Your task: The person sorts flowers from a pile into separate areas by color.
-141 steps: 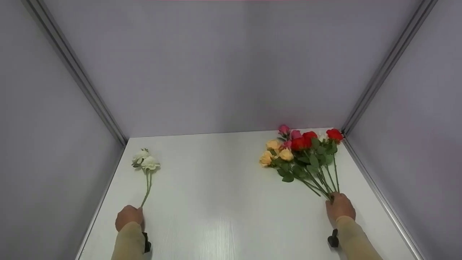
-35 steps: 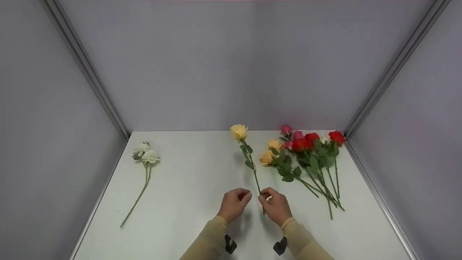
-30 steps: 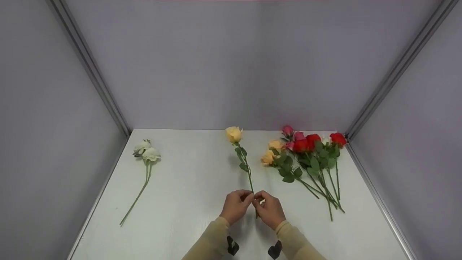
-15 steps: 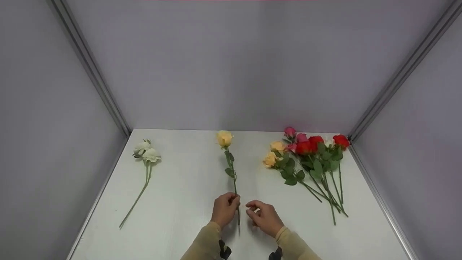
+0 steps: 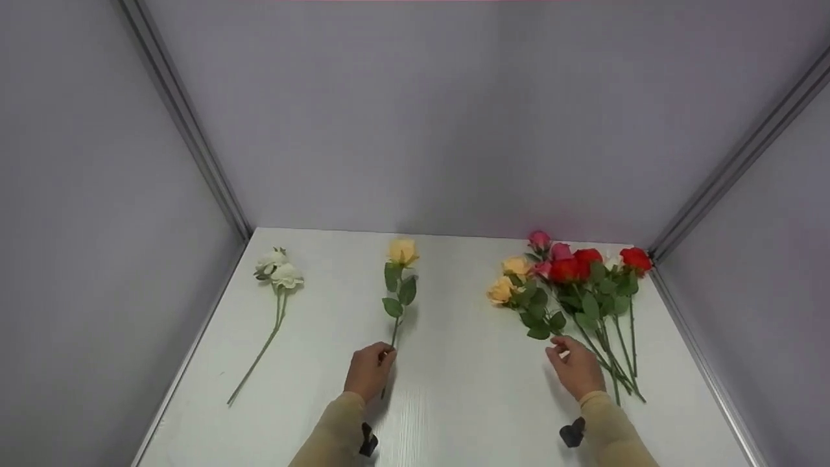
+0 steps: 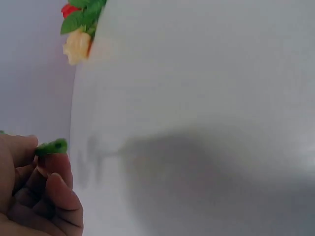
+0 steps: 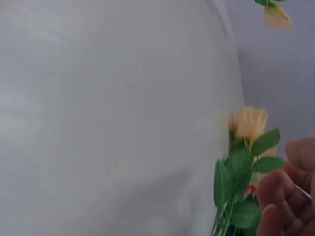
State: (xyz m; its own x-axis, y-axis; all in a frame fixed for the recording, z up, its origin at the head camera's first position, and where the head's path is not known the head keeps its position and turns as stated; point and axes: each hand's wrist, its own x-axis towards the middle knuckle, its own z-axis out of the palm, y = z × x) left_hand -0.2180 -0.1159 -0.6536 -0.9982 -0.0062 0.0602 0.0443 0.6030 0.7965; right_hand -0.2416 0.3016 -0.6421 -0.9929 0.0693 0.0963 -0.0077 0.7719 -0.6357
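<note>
Near the middle of the table, my left hand [image 5: 369, 371] pinches the lower stem of a yellow rose [image 5: 403, 251], its bloom pointing to the back wall. The left wrist view shows the green stem end [image 6: 52, 146] between thumb and forefinger. My right hand [image 5: 577, 370] is over the stems of two yellow-orange roses [image 5: 501, 290], fingers loosely bent. In the right wrist view, its thumb and forefinger stand apart beside green leaves [image 7: 238, 169]. The lower stems of those roses are hidden by the right hand.
Red roses [image 5: 564, 269], pink roses [image 5: 538, 240] and a partly hidden white bloom lie crowded at the back right, stems fanned toward the front. Two white flowers [image 5: 285, 275] lie at the left. Grey panels [image 5: 428, 130] wall the white table [image 5: 324, 415] on three sides.
One yellow rose was drawn from the right pile and passed from my right hand to my left, which carried it leftward. The right hand moved back to the pile. The white flowers were released earlier.
</note>
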